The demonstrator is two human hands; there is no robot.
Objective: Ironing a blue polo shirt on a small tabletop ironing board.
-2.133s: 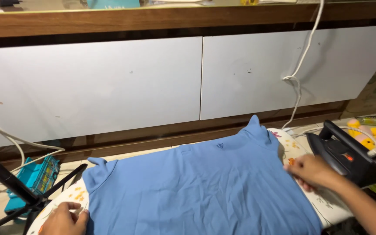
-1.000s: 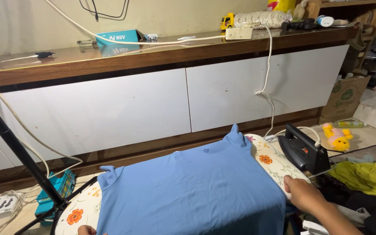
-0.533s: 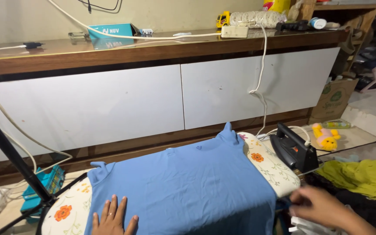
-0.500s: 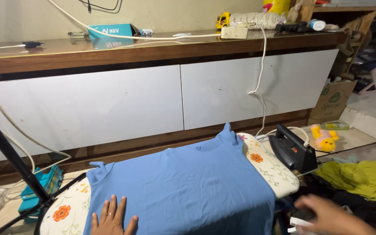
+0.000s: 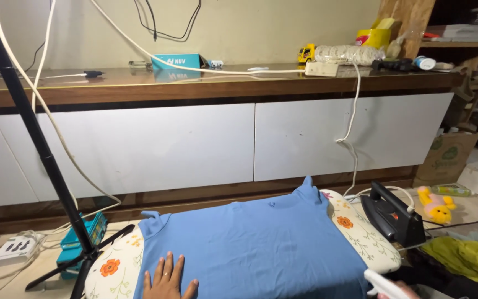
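A blue t-shirt (image 5: 255, 243) lies spread flat over a floral-covered ironing board (image 5: 360, 235). My left hand (image 5: 167, 278) rests palm down on the shirt's near left part, fingers spread. Only a sliver of my right hand (image 5: 402, 289) shows at the bottom right edge, beside the board's end. It grips a narrow white object (image 5: 379, 281) whose kind I cannot make out. A black iron (image 5: 394, 213) stands on the board's right end, its white cord running up to a power strip (image 5: 322, 68) on the counter.
A black tripod leg (image 5: 40, 149) rises at the left. A long wooden counter with white cabinet doors (image 5: 195, 147) runs behind the board. A yellow toy (image 5: 435, 203), green cloth (image 5: 466, 257) and a cardboard box (image 5: 449, 158) lie at the right. A teal box (image 5: 78, 243) sits on the floor at the left.
My right hand left the shirt's right edge, dropped to the lower right and now holds a white object. My left hand came to rest flat on the shirt. The view tilted upward.
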